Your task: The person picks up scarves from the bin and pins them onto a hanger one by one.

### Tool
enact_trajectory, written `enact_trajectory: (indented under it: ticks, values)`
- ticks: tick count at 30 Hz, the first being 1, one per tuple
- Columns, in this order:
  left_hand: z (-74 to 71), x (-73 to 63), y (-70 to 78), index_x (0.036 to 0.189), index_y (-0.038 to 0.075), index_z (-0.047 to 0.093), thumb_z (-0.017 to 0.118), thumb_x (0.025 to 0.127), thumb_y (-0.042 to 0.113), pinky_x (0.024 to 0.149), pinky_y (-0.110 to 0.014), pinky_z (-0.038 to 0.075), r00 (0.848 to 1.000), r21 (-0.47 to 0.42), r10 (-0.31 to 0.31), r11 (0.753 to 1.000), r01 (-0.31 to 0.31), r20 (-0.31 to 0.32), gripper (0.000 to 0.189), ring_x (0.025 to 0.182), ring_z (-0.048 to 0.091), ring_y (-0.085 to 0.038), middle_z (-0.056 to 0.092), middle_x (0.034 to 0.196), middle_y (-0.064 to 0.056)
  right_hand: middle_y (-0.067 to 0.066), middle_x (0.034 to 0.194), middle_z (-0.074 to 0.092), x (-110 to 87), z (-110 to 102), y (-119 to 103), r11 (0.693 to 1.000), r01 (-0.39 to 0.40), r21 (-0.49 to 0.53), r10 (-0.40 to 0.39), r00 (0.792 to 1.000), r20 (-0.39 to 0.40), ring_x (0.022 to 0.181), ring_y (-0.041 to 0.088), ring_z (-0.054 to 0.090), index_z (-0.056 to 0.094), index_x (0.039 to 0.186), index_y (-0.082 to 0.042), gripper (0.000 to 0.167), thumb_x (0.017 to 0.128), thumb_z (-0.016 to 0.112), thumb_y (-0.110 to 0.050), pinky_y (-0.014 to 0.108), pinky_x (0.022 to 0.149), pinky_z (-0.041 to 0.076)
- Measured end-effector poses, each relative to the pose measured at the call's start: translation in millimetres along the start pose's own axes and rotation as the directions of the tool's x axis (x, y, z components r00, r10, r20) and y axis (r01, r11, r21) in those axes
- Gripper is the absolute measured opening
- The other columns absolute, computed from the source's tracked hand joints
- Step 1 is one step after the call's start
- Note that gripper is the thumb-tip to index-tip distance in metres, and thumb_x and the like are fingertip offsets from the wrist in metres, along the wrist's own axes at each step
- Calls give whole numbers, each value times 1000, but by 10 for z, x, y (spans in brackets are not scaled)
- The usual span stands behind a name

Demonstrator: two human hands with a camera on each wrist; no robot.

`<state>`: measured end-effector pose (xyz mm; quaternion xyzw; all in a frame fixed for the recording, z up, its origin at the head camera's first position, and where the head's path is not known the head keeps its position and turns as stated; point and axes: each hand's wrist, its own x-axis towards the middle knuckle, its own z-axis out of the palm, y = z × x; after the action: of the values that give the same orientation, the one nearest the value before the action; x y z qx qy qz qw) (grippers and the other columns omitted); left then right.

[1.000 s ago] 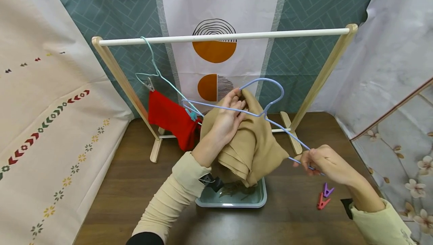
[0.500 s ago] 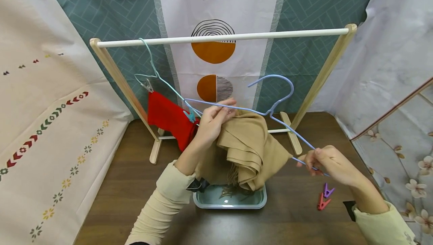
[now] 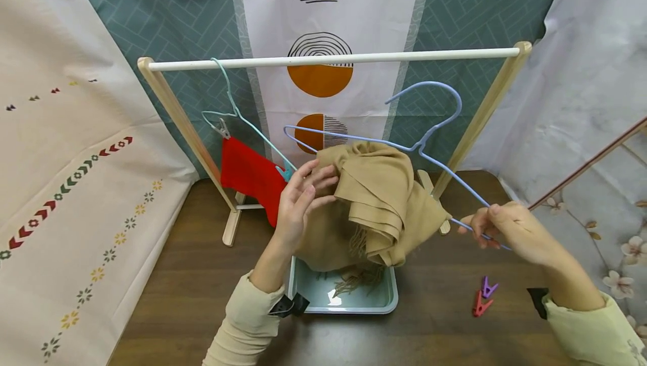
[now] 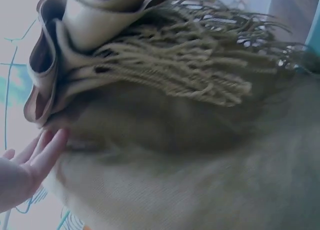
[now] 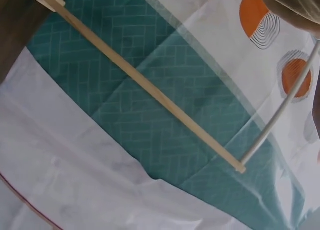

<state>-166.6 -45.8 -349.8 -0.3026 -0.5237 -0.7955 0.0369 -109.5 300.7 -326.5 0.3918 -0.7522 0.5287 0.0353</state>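
Observation:
A tan fringed scarf (image 3: 376,186) hangs in folds over a lavender hanger (image 3: 429,83), raised in front of the rack. My right hand (image 3: 515,231) grips the hanger by its right end, beside one corner of the cloth. At the scarf's left side is my left hand (image 3: 298,206), fingers loosely spread, palm towards the folds. In the left wrist view those fingers (image 4: 50,145) lie right at the cloth, below the rolled layers and the twisted fringe (image 4: 200,69). The right wrist view does not show the right hand.
A wooden rack with a white bar (image 3: 333,62) stands behind. On its left, a mint hanger (image 3: 260,130) carries a red cloth item (image 3: 253,169) held by clips. Below the scarf sits a grey-green tub (image 3: 343,309). Purple (image 3: 488,287) and red (image 3: 481,304) clothespins lie at right.
The hanger and scarf have risen and shifted right with my right hand. My left hand has slid from the scarf's top and the hanger down to its left side, fingers loosening.

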Motion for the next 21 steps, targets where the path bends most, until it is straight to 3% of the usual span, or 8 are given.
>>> enact_trajectory:
  ticks: [6,9,12,16,19,21]
  values:
    - [225,-4,-132,139,-2,24,56,88,36,81,-30,46,992,-13,-127,992,127,18,71,107,49,-17,38,132,-23,1,66,59,50,-33,-56,1000,-15,0,15,1000,-9,52,10,48,55,73,-5,47,100,17,-7,21,37,32]
    - [406,33,-216,141,6,25,65,83,33,89,-29,42,994,8,-110,994,110,-4,75,112,44,-19,35,134,-13,2,62,54,69,-27,-45,1000,23,8,-23,1000,-21,46,10,39,55,72,-5,47,100,18,-4,20,37,30]
    - [578,86,-283,136,10,34,71,79,15,95,-31,38,994,107,-43,993,54,-103,69,114,44,-19,38,133,-8,2,59,51,90,-10,-40,999,35,-23,-36,999,-22,48,8,42,55,70,-6,48,100,18,-4,20,38,30]
    - [725,156,-311,126,6,47,67,74,-7,86,-33,44,975,216,24,976,26,-222,58,103,52,-19,50,122,-9,0,56,51,117,17,-76,996,-7,-93,5,1000,-23,62,6,55,56,69,-9,49,100,18,-7,23,38,32]
    - [774,212,-268,118,-2,53,63,73,-14,80,-32,48,966,152,10,988,30,-258,48,96,55,-19,54,113,-13,-1,55,50,138,37,-122,986,-60,-157,57,998,-26,68,7,58,56,68,-11,50,101,18,-10,22,39,34]
    - [791,259,-219,114,-6,55,61,74,-15,77,-29,49,960,72,-28,996,50,-280,41,92,57,-17,55,109,-14,-1,55,51,154,50,-142,978,-75,-196,73,997,-20,60,6,55,55,69,-13,50,101,18,-10,21,39,35]
